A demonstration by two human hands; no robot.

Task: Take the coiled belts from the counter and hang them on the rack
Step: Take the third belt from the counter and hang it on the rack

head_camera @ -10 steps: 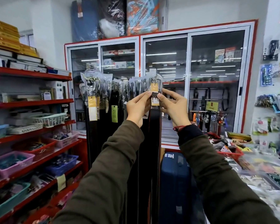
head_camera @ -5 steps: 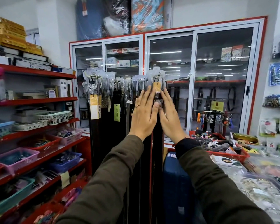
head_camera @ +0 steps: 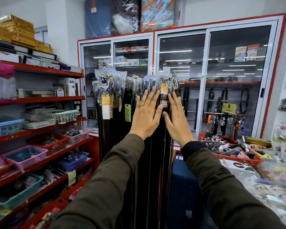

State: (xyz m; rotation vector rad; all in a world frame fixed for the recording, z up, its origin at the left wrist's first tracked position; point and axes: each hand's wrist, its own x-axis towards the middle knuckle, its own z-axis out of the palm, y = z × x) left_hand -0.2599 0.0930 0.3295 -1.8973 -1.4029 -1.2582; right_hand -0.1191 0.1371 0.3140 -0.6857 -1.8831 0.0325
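Note:
Several dark belts (head_camera: 116, 129) hang straight down from a rack bar (head_camera: 170, 76) in front of the glass cabinet, buckles wrapped in clear plastic, some with yellow tags. The rightmost belt (head_camera: 163, 96) carries an orange tag near its buckle. My left hand (head_camera: 145, 116) lies flat, fingers spread, against the hanging belts just left of that belt. Pressed flat on the belts just right of it is my right hand (head_camera: 177, 119). Neither hand grips anything. No coiled belt shows clearly on the counter (head_camera: 248, 176) at the right.
Red shelves (head_camera: 40, 101) with plastic baskets line the left side. A blue suitcase (head_camera: 183, 187) stands below the belts at the right. A red tray (head_camera: 234, 156) of small goods and a glass counter lie at the right. Glass cabinet doors (head_camera: 238, 80) stand behind.
A second ago my fingers pinched the top of the rightmost belt at the rack. They let go and both hands now rest flat and open against the hanging belts.

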